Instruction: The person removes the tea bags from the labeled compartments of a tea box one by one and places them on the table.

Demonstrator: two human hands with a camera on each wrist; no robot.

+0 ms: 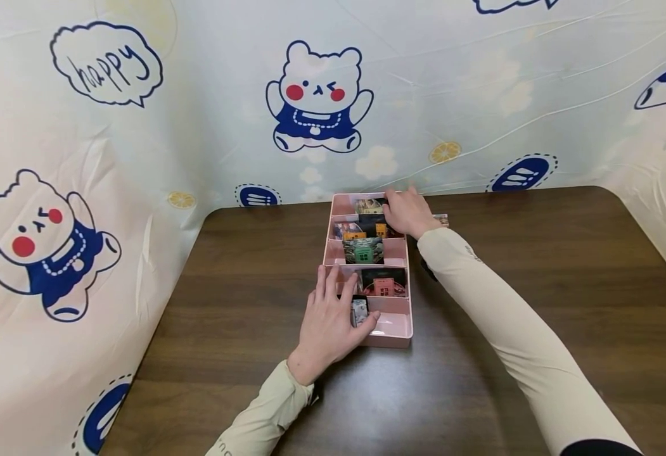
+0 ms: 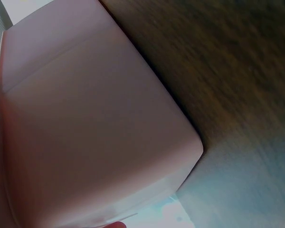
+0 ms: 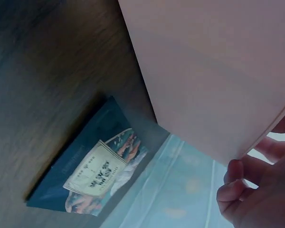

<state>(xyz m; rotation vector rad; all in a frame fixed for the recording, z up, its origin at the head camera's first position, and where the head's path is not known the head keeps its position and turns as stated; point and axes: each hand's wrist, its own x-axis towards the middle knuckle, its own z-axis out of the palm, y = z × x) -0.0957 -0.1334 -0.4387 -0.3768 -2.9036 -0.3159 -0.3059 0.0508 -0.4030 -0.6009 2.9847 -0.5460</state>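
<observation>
A long pink divided box [image 1: 398, 339] stands on the table with small printed packets in its compartments. My left hand [image 1: 327, 320] lies over its near left part, fingers spread and fairly straight, thumb reaching across the nearest compartment. Beneath that hand a grey-and-black packet [image 1: 360, 311] shows partly. At the far right corner my right hand [image 1: 409, 214] grips the box's rim; in the right wrist view its curled fingers [image 3: 233, 173] are at the corner. Beside the box's right wall a dark blue packet [image 3: 97, 166] with a cream label lies on the table, mostly hidden in the head view.
Other compartments hold a red-labelled packet [image 1: 384, 285], a green-labelled packet [image 1: 363, 251], orange-labelled packets [image 1: 355, 232] and a yellowish packet [image 1: 369, 206]. Brown wooden table [image 1: 241, 285] surrounds the box. A printed cloth [image 1: 213, 95] hangs behind the table and along its sides.
</observation>
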